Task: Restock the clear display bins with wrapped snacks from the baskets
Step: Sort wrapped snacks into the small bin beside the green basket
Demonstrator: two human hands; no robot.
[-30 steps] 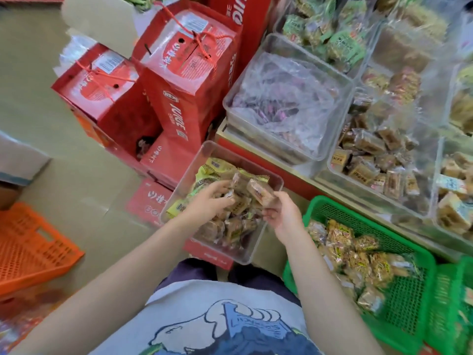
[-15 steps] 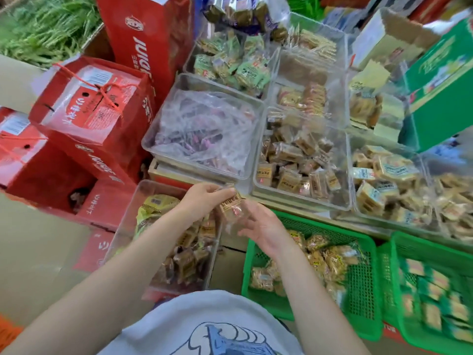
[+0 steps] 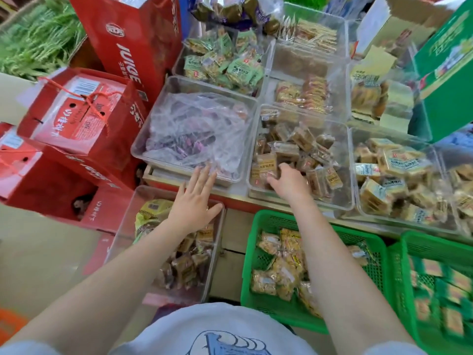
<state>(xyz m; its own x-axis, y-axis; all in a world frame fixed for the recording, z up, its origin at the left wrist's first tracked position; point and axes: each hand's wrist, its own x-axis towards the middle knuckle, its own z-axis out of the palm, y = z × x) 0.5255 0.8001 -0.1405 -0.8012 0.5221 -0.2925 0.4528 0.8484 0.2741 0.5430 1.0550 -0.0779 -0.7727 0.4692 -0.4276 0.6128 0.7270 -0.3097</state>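
The clear bin on the floor (image 3: 122,242), left of the person's lap, holds brown wrapped snacks (image 3: 186,265) and a yellow-green packet (image 3: 151,213); it sits low and near the knee, so a shifted leg could tip it or scatter its load. Above its far rim hovers the left hand (image 3: 195,201), fingers spread flat and holding nothing, the fingertips reaching toward the display bin of purple wrapped sweets (image 3: 189,134) under loose film; if that hand leans on the thin front wall, the bin could slide off the counter (image 3: 230,198) edge. Next comes the display bin of brown snacks (image 3: 343,201), where the right hand (image 3: 286,183) is down among the packets with fingers curled; whether it pinches 1 or has just let go I cannot tell. A careless withdrawal could drag neighbouring packets over the low wall into the gap below. Under the right forearm stands the green basket (image 3: 256,252) of yellow-wrapped snacks (image 3: 281,267), and a 2nd green basket (image 3: 399,265) sits further right; similar wrappers invite mixing kinds into the wrong bin.
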